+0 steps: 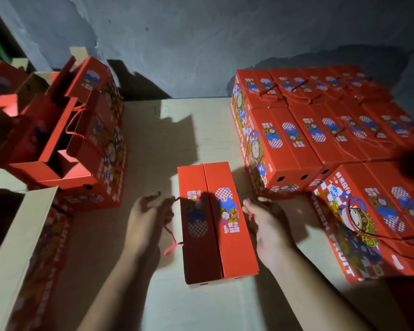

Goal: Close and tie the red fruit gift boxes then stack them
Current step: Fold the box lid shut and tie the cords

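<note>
On your far left, open red boxes (65,144) stand with their flaps up, a cord handle looping over one. Your left hand (148,216) sits just beside the left side of the closed box (215,220), its fingers curled around the red cord (171,231) that comes out of that side; the cord's lower end trails down toward you along the box's edge. The closed box lies flat on the pale table (167,139), flaps meeting along the middle, directly between your hands. Your right hand (265,223) is at the box's right side, pinching a short bit of red cord there. Further right, finished boxes (320,130) are stacked in rows.
</note>
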The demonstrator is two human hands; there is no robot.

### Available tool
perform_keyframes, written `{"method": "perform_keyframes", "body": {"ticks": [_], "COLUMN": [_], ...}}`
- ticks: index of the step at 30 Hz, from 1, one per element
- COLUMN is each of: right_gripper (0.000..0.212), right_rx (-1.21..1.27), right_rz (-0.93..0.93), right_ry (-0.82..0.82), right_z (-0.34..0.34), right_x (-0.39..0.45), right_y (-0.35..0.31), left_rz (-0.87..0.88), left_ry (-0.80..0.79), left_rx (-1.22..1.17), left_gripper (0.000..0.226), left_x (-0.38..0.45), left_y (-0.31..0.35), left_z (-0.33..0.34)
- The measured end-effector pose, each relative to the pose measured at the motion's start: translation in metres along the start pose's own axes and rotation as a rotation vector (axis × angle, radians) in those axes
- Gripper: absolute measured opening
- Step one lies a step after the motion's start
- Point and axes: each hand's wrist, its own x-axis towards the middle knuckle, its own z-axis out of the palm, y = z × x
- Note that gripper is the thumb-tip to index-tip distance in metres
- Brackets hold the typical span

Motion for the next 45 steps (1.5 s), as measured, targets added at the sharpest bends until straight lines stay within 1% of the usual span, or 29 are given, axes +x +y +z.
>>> {"method": "perform_keyframes", "body": {"ticks": [4,6,8,11,15,17,20,24,27,31,36,38,42,45], "right_gripper": [0.019,0.019,0.017,0.018,0.029,0.033,0.033,0.036,0.033,0.029,0.025,0.022,0.017,0.013], "right_rx": [0.210,0.206,0.152,0.062,0.046,0.083,0.084,0.089,0.108,0.079,0.026,0.018,-0.068,-0.197], "right_rz": [-0.191,-0.306,-0.376,-0.369,-0.321,-0.324,-0.395,-0.348,-0.381,-0.366,-0.343,-0.365,-0.460,-0.463], "right_ry": [-0.034,-0.092,-0.153,-0.167,-0.145,-0.162,-0.209,-0.200,-0.229,-0.156,-0.134,-0.134,-0.123,-0.082], "right_z": [0.013,0.019,0.024,0.029,0.032,0.030,0.032,0.032,0.031,0.034,0.032,0.030,0.019,0.001], "right_x": [-0.013,-0.021,-0.029,-0.040,-0.054,-0.057,-0.061,-0.068,-0.068,-0.064,-0.062,-0.061,-0.053,-0.045], "right_y": [-0.032,-0.054,-0.072,-0.086,-0.111,-0.125,-0.136,-0.135,-0.134,-0.127,-0.101,-0.094,-0.078,-0.055], "left_rz": [0.173,0.231,0.242,0.195,0.190,0.230,0.313,0.293,0.300,0.271,0.213,0.221,0.276,0.219], "left_ry": [-0.065,-0.114,-0.149,-0.144,-0.105,-0.094,-0.110,-0.092,-0.076,-0.064,-0.026,-0.022,-0.020,-0.018], "left_rx": [-0.123,-0.161,-0.154,-0.119,-0.128,-0.160,-0.139,-0.188,-0.217,-0.197,-0.175,-0.170,-0.137,-0.022], "left_gripper": [0.021,0.022,0.020,0.021,0.030,0.032,0.030,0.031,0.032,0.032,0.033,0.031,0.024,0.019], "left_x": [-0.013,-0.019,-0.025,-0.039,-0.055,-0.060,-0.061,-0.066,-0.063,-0.056,-0.053,-0.049,-0.036,-0.025], "left_y": [0.053,0.074,0.086,0.093,0.110,0.120,0.131,0.126,0.121,0.115,0.090,0.082,0.064,0.034], "left_z": [0.001,0.003,0.008,0.013,0.017,0.014,0.011,0.013,0.008,0.005,-0.007,-0.013,-0.023,-0.035]}}
